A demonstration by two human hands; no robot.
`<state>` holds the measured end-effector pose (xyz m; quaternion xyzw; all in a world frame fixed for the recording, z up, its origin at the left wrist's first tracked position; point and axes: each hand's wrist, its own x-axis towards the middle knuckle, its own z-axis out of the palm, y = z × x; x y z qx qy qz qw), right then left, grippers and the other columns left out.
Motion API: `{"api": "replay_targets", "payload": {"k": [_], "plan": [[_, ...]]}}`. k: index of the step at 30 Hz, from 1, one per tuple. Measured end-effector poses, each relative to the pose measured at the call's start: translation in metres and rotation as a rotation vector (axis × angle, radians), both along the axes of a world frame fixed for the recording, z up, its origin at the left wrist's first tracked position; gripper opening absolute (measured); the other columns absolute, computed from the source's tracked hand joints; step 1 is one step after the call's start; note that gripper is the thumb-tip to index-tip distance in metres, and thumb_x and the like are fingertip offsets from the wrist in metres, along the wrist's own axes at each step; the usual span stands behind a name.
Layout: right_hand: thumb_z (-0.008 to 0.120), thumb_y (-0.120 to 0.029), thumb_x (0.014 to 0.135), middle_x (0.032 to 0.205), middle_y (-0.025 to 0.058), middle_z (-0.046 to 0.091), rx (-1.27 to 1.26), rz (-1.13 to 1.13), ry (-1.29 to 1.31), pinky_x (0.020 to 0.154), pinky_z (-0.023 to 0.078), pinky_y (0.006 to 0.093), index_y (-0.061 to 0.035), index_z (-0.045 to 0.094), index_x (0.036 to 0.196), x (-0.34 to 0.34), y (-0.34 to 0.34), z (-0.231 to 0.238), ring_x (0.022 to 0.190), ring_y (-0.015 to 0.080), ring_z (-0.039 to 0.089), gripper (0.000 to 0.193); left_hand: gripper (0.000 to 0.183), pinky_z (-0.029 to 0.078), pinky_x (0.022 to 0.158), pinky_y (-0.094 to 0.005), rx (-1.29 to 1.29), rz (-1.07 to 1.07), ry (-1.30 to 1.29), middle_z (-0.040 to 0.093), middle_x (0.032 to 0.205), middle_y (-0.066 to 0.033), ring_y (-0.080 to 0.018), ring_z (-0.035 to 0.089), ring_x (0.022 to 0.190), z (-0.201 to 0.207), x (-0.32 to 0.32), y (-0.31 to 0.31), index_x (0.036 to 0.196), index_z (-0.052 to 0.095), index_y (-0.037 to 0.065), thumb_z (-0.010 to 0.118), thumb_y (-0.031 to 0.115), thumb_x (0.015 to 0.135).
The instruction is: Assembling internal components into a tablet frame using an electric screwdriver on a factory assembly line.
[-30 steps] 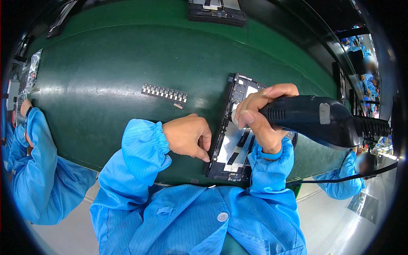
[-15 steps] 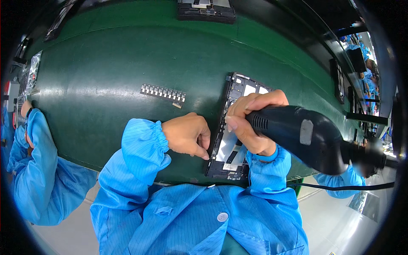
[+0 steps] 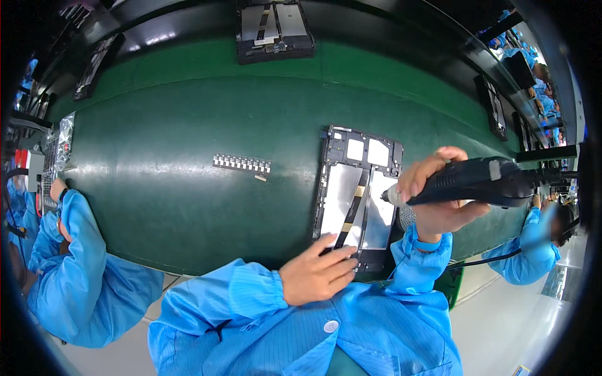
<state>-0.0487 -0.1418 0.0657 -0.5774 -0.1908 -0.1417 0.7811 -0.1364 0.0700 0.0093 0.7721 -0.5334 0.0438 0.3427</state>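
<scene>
An opened tablet chassis (image 3: 340, 199), black-framed with silver panels and a dark ribbon strip, lies on the green bench in front of me. My left hand (image 3: 318, 271) rests at its near edge with fingers stretched out, the fingertips over the lower end of the ribbon strip. In my right hand (image 3: 439, 218), at the right side of the chassis, is a black electric screwdriver (image 3: 480, 183). It lies nearly level, with its tip pointing left over the right silver panel. Beneath that hand shows part of a small round speckled grey thing (image 3: 407, 217).
Left of the chassis lie a strip of small parts (image 3: 241, 164) and one loose piece (image 3: 261, 178). Another open tablet (image 3: 274, 31) stands at the far edge; one more (image 3: 494, 108) is far right. A person's blue sleeve (image 3: 81, 250) is at left, another person (image 3: 530, 247) at right.
My left hand has gone from the chassis's left edge to its near end, its fingers now spread. My right hand has carried the screwdriver rightward and turned it level, uncovering the silver panels.
</scene>
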Motion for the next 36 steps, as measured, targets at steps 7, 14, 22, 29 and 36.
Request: {"api": "replay_targets", "payload": {"k": [7, 14, 22, 29, 36], "plan": [[0.031, -0.08, 0.076, 0.058, 0.0123, 0.049, 0.132, 0.012, 0.114, 0.044, 0.044, 0.0342, -0.0012, 0.038, 0.108, -0.022, -0.008, 0.002, 0.045, 0.0213, 0.05, 0.085, 0.029, 0.037, 0.1, -0.0451, 0.13, -0.044, -0.121, 0.059, 0.117, -0.0119, -0.0246, 0.051, 0.118, -0.007, 0.066, 0.009, 0.105, 0.062, 0.002, 0.057, 0.009, 0.077], [0.056, -0.06, 0.08, 0.075, 0.018, 0.059, 0.336, 0.239, 0.199, 0.057, 0.051, 0.0356, 0.0017, 0.04, 0.115, -0.026, -0.011, -0.034, 0.061, 0.0242, 0.061, 0.072, 0.032, 0.034, 0.102, -0.0431, 0.172, 0.205, -0.241, 0.055, 0.119, -0.0136, -0.0277, 0.047, 0.119, -0.025, 0.202, -0.048, 0.109, 0.059, 0.004, 0.06, 0.012, 0.078], [0.062, -0.043, 0.083, 0.097, 0.0158, 0.061, 0.243, 0.235, 0.136, 0.074, 0.049, 0.0319, 0.0027, 0.048, 0.114, -0.023, -0.013, -0.036, 0.085, 0.022, 0.062, 0.057, 0.053, 0.025, 0.104, -0.0578, 0.575, 0.791, -0.113, 0.027, 0.144, -0.0165, -0.0374, 0.024, 0.133, -0.005, 0.278, -0.104, 0.13, 0.045, 0.012, 0.057, 0.021, 0.08], [0.065, -0.029, 0.083, 0.1, 0.0107, 0.061, 0.142, 0.1, 0.135, 0.078, 0.047, 0.0308, 0.0041, 0.052, 0.112, -0.023, -0.028, -0.045, 0.086, 0.0171, 0.058, 0.045, 0.065, 0.035, 0.097, -0.0521, 0.54, 0.562, -0.269, 0.033, 0.136, -0.0202, -0.0366, 0.03, 0.128, 0.018, 0.306, -0.043, 0.126, 0.046, 0.006, 0.065, 0.014, 0.064], [0.071, -0.02, 0.077, 0.084, 0.0079, 0.058, -0.212, -0.047, -0.113, 0.066, 0.046, 0.0314, 0.0012, 0.057, 0.103, -0.022, -0.034, -0.022, 0.073, 0.0175, 0.057, 0.036, 0.083, 0.035, 0.097, -0.0542, 0.98, 0.939, -0.181, 0.04, 0.132, -0.0128, -0.0329, 0.034, 0.126, 0.016, 0.341, 0.075, 0.131, 0.038, 0.01, 0.072, 0.009, 0.055]]}}
